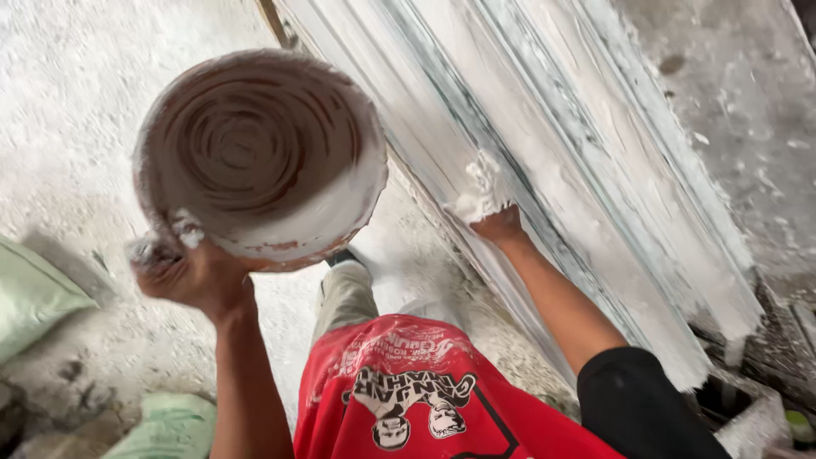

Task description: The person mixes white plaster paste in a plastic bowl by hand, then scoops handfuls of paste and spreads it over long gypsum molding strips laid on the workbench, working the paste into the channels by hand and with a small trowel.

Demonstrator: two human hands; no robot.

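Left hand: the left hand [189,274] is closed around the lower rim of a round bowl [259,157], fingers curled under the edge and smeared with white plaster.
Bowl: held up and tilted so its inside faces the camera; brown walls with spiral scrape marks, and a band of wet white plaster [327,217] lying along the lower right side.
Right hand: the right hand [489,208] is pressed flat against the moulded panel [544,153], coated in plaster (how far the fingers spread under the white lump I cannot tell).
Panel: a long, ridged white moulding leaning diagonally from the top to the lower right, with grey-green streaks in its grooves.
Body: red printed shirt [416,399] and one khaki trouser leg [344,293] below.
Surroundings: plaster-dusted floor [68,102]; pale green sacks [34,293] at the left edge.
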